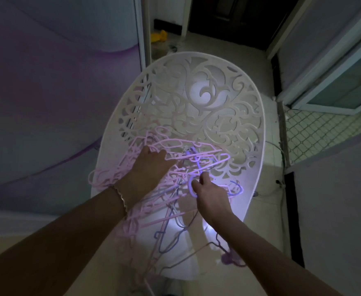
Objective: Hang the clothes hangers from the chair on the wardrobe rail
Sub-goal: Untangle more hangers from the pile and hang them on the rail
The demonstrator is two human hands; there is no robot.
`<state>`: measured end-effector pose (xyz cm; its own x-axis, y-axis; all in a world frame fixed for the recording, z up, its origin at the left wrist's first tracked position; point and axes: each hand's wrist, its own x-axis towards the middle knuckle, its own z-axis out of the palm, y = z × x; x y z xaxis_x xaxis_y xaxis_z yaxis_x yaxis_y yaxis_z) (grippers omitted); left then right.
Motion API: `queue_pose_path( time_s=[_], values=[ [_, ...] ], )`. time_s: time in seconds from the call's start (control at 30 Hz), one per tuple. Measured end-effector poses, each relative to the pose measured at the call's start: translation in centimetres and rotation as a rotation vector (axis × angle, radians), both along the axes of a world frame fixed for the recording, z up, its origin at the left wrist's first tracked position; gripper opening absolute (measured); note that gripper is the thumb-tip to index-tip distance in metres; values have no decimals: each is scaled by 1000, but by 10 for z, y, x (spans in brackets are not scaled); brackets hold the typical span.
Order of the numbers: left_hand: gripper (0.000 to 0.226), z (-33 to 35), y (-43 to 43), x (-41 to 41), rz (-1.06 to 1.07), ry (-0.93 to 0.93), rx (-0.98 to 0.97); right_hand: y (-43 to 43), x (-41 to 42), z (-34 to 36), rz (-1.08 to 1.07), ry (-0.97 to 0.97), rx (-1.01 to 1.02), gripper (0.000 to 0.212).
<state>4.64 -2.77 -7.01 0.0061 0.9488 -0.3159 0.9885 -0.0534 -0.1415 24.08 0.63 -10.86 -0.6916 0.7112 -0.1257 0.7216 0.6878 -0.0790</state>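
Pinching with the right hand (211, 194): thumb and forefinger closed on the curved hook of a purple hanger (190, 185), other fingers curled loosely behind. Laid flat with the left hand (148, 167), fingers straight and spread on top of the pink hangers (104, 177), pressing or steadying rather than gripping. Cannot tell whether any fingertip hooks under a bar. Thin bracelet (121, 196) at the left wrist.

Heaped in a tangle on the seat of the white openwork chair (235, 116), pink and purple together, hooks threaded through shoulders, several hanging off the near and left edges of the seat. No wardrobe rail in view.

Probably light, thin plastic: stiff enough to lift by one end, springy, apt to snag on neighbours and drag them along. Best taken by the hook or the neck just below it, where least else crosses. Worth holding the pile down with the flat hand while drawing the purple one free, slowly, so as not to pull the rest onto the floor. Likely brittle at the hook under a hard yank.
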Motion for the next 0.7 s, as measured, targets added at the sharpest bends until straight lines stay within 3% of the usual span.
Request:
queue_pose_path(
  time_s=[0.13,0.2,0.23,0.3,0.47,0.7],
  values=[
    [45,-1,-5,0,-83,-48,268,-5,-3,6,8,-3,-45,49],
    [19,-4,-9,-4,-96,-17,275,-3,-3,6,-20,-14,-28,49],
    [16,-5,-11,-7,-92,-3,259,-1,-3,5,-34,-26,-15,50],
    [31,-4,-14,-9,-94,-23,189,0,-1,2,-47,-75,-5,50],
    [19,18,-21,-13,-129,-8,224,-5,2,-5,-50,-123,-47,46],
    [28,38,-32,-24,-80,64,165,-16,3,8,-188,-1,-88,47]
  ],
)
